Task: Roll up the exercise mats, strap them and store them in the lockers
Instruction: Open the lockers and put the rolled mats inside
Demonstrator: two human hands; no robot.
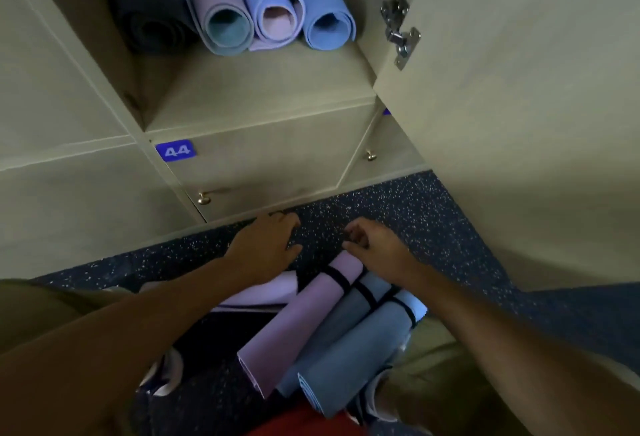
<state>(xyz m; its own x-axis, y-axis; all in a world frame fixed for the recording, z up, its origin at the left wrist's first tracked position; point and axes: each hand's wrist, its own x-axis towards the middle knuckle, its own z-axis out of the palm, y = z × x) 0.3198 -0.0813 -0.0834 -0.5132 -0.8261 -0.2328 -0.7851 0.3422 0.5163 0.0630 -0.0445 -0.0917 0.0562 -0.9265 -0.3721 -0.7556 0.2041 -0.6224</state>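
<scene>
Three rolled mats lie side by side on the floor between my legs: a lilac mat (298,325), a grey mat (341,328) and a blue mat (363,359), each with a black strap near its far end. Left of them lie a pale lilac mat (263,292) and a dark mat (221,335). My left hand (266,245) hovers above the floor with relaxed fingers, holding nothing. My right hand (372,245) hangs just beyond the lilac mat's end, fingers loosely curled, empty. The open locker (263,89) above holds several rolled mats.
The locker door (519,89) stands open on the right, with a metal hinge (400,30). Below the open locker is closed locker 44 (177,150) with a round knob (203,198). The floor (398,207) is dark speckled rubber.
</scene>
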